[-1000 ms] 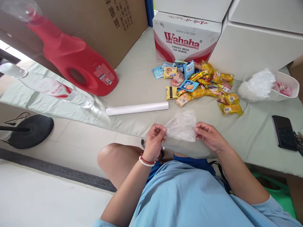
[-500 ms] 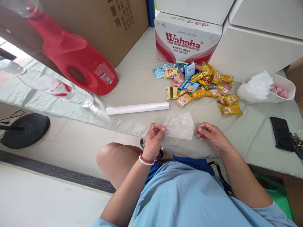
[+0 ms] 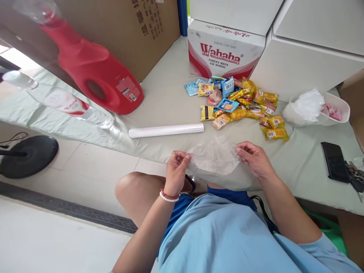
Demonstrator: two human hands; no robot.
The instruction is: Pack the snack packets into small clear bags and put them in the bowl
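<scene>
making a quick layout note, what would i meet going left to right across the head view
Red jug → left hand → clear plastic → right hand → white tub → keys.

The white carton [image 3: 223, 57] bears the brand Wahaha in large red letters, followed by the ® sign; below it, in capitals, stands PURIFIED WATER FOR DRINKING. A code line above is too blurred to read, as are red Chinese characters along the top. The clear bottle [image 3: 58, 98] carries Wahaha in red. The brown carton [image 3: 110, 28] shows sideways Chinese characters, beginning 温馨. Barcodes mark the red jug [image 3: 106, 72] and several snack packets [image 3: 238, 113]; their small print is illegible.
</scene>
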